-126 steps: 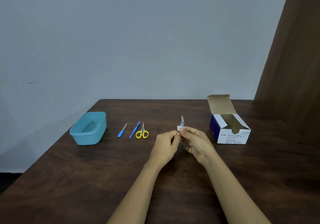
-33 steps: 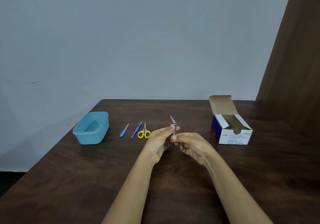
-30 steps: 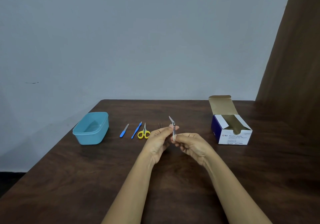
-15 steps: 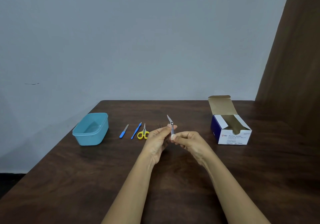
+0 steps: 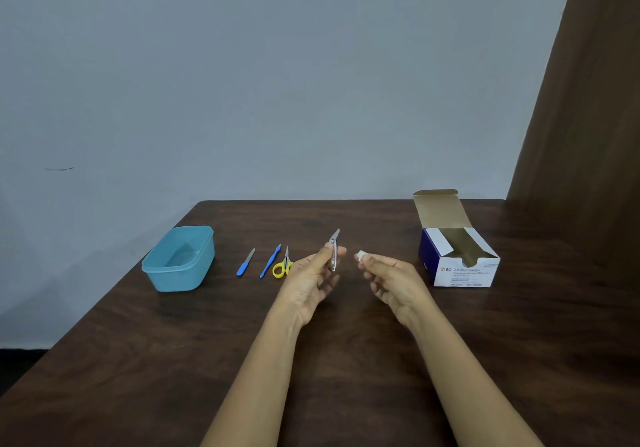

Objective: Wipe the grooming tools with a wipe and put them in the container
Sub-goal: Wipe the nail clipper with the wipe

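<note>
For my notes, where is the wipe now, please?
Head view: the right hand pinches the wipe right of centre, between the nail clipper and the swab box.

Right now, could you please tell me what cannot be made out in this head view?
All in the head view:
- Yellow scissors: one handle loop hidden behind the left hand.
- Wipe: mostly covered by the right hand that pinches it.
- Alcohol swab box: inside too dark to show any swabs; small print too small to read.
- Nail clipper: too small to tell whether it is clean.

Head-worn view, forward and downward
</note>
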